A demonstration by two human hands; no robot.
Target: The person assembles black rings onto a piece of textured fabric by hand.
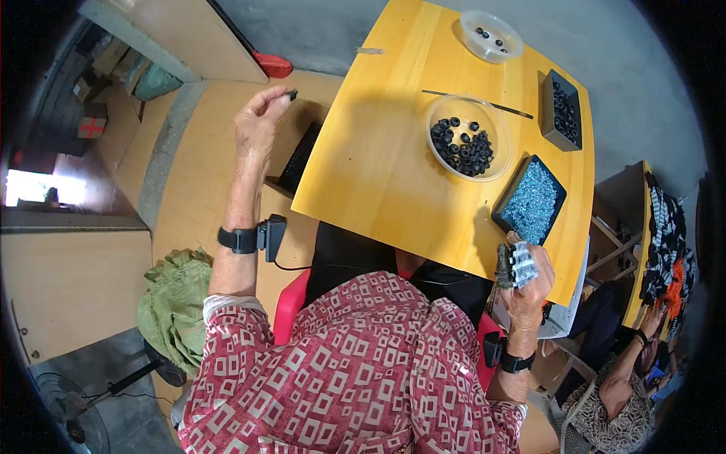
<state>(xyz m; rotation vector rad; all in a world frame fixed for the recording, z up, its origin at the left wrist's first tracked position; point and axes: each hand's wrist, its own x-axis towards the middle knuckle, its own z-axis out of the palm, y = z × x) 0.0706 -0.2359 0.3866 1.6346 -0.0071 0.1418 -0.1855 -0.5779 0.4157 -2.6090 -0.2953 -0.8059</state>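
My left hand (257, 125) is raised off the table's left edge. Its thumb and fingertips pinch a small black piece (292, 94), above and beside a dark open box (301, 155) partly hidden by the table. At the table's near right edge, my right hand (531, 284) has its fingers drawn together, with grey and pale striped cloth-like wrapping (522, 265) about them; whether anything is pinched there is hidden. Just beyond it is a black tray (560, 198) of bluish beads or granules. A clear round bowl (502, 132) holds several black ring-like parts.
On the yellow table (378, 151) lie a thin dark rod (514, 112), a dark box (558, 140) of black parts and a clear tub (467, 30) at the back. A green sack (178, 303) and fan (72, 420) stand left. Another person's arm (624, 371) is at right.
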